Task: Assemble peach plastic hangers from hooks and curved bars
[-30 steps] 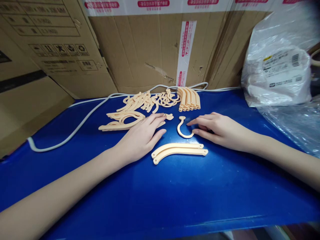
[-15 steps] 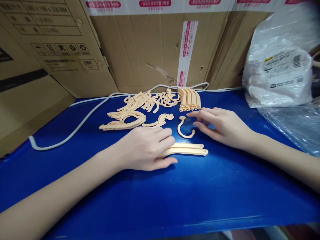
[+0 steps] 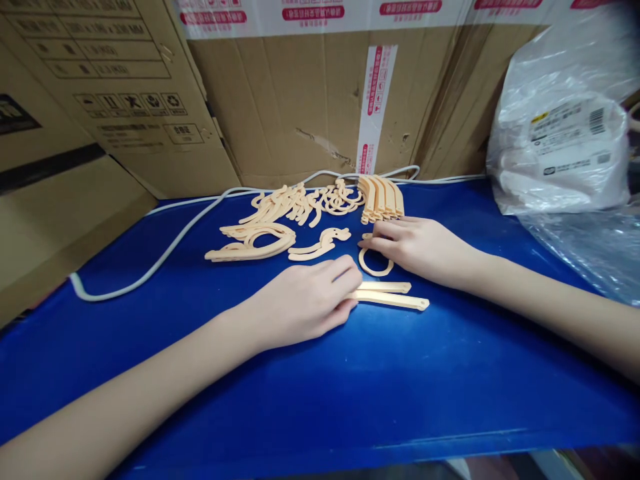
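My left hand (image 3: 313, 300) is closed around the near one of two long beige plastic strips (image 3: 395, 301), which have squared ends. The far strip (image 3: 387, 287) lies right behind it, its left end covered by my fingers. My right hand (image 3: 423, 248) pinches the top of a beige hook-shaped piece (image 3: 376, 271) that curves like a C; its upper part is largely hidden by my fingers. Left of it lies a beige animal-shaped piece (image 3: 325, 243) with curved legs.
Behind my hands are a pile of curved beige pieces (image 3: 273, 203), a row of curved strips (image 3: 381, 199) and stacked rocker-like pieces (image 3: 250, 252). A white cable (image 3: 170, 250) crosses the blue table (image 3: 400, 400). Cardboard boxes (image 3: 290, 100) and a plastic bag (image 3: 560, 147) border it.
My right hand has moved slightly left and closed on the hook. My left thumb and fingers have closed on the near strip, whose free end has shifted right.
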